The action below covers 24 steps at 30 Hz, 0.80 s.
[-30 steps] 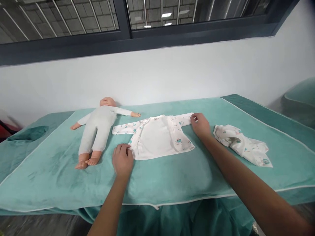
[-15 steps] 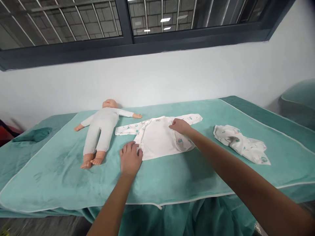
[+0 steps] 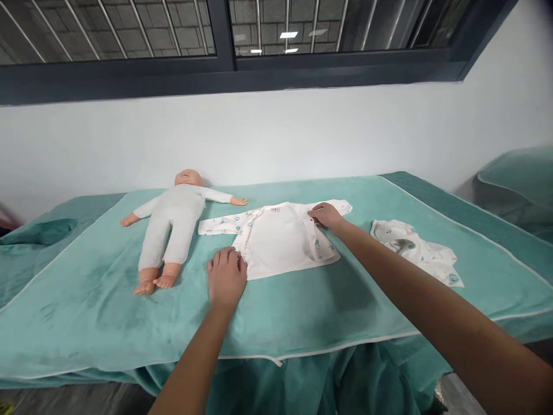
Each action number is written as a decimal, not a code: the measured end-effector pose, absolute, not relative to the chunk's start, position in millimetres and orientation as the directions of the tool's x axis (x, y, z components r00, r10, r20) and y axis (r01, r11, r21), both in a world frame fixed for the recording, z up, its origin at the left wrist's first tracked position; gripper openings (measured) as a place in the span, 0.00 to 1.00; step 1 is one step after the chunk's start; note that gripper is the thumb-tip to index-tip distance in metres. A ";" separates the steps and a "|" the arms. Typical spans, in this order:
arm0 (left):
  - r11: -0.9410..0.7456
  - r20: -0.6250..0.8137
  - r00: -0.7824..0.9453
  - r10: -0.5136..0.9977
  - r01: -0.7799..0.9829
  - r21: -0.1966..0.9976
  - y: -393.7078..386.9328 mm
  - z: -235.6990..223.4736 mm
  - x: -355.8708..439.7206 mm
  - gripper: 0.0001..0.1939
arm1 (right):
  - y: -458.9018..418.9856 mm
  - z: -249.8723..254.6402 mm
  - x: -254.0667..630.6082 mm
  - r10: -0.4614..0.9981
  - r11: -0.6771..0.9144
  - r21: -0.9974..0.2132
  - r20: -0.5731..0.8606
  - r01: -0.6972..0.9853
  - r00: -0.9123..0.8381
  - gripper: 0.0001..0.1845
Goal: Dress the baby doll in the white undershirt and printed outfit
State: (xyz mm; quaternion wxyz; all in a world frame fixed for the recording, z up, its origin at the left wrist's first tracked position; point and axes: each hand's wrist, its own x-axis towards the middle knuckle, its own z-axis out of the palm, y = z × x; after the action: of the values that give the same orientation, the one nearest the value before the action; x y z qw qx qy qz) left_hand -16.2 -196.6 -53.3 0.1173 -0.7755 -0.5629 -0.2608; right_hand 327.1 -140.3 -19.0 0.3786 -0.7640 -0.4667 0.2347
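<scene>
A white baby shirt (image 3: pixel 280 242) with printed sleeves lies spread on the teal bed cover, its front laid apart so that the plain inside shows. My left hand (image 3: pixel 226 276) rests at its lower left edge, fingers curled and closed on the cloth there. With thumb and fingers pinched, my right hand (image 3: pixel 327 217) holds the right front edge just below the sleeve. To the left, a baby doll (image 3: pixel 173 222) in a pale bodysuit lies on its back, arms spread, one hand near the shirt's left sleeve.
Right of my right forearm lies a crumpled white printed baby garment (image 3: pixel 419 251), partly hidden by the arm. The teal cover (image 3: pixel 108 328) has white piping along its front edge. A teal pillow (image 3: pixel 518 178) stands far right; a wall and dark-framed window (image 3: pixel 224 72) rise behind.
My right hand has left the right sleeve's cuff, moved inward to the shirt's front edge, then slightly right with it. My left hand has shifted a little right and up along the shirt's edge.
</scene>
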 end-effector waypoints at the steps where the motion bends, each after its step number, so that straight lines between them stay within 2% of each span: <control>1: -0.339 0.538 0.231 0.811 0.934 0.110 -196.4 -53.4 -16.2 0.08 | -142.7 -19.8 327.2 0.892 -0.273 -0.804 -0.006 0.528 0.452 0.11; 5: -0.344 0.541 0.237 0.807 0.933 0.103 -195.8 -53.4 -15.6 0.08 | -149.2 -21.2 319.2 0.892 -0.219 -0.823 0.048 0.524 0.449 0.19; 10: -0.377 0.581 0.279 0.765 0.925 0.052 -197.4 -50.5 -16.9 0.07 | -144.6 -22.9 304.9 0.887 -0.110 -0.875 0.127 0.472 0.444 0.17; 13: -0.505 0.616 0.409 0.673 0.863 -0.020 -203.6 -49.3 -17.6 0.07 | -142.1 -27.1 305.6 0.885 -0.065 -0.926 0.119 0.372 0.450 0.17; 16: -0.686 0.585 0.582 0.565 0.725 -0.058 -216.0 -48.6 -8.1 0.10 | -144.6 -35.0 313.1 0.882 -0.003 -0.969 0.114 0.248 0.457 0.18; 19: -0.701 0.531 0.560 0.636 0.706 0.094 -230.9 -43.5 21.9 0.12 | -148.3 -43.7 321.1 0.882 0.081 -0.990 0.126 0.117 0.455 0.22; 24: -0.492 0.262 0.416 0.871 0.733 0.470 -244.3 -27.6 109.3 0.24 | -148.2 -50.6 327.0 0.906 0.157 -0.987 0.127 -0.041 0.404 0.25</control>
State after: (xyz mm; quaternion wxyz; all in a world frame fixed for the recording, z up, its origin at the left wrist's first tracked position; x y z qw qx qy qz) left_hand 109.3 -244.3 -27.6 -0.1429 -0.8293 -0.4834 -0.2412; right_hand 327.0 -148.2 -50.6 0.6447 -0.5352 -0.4038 0.3673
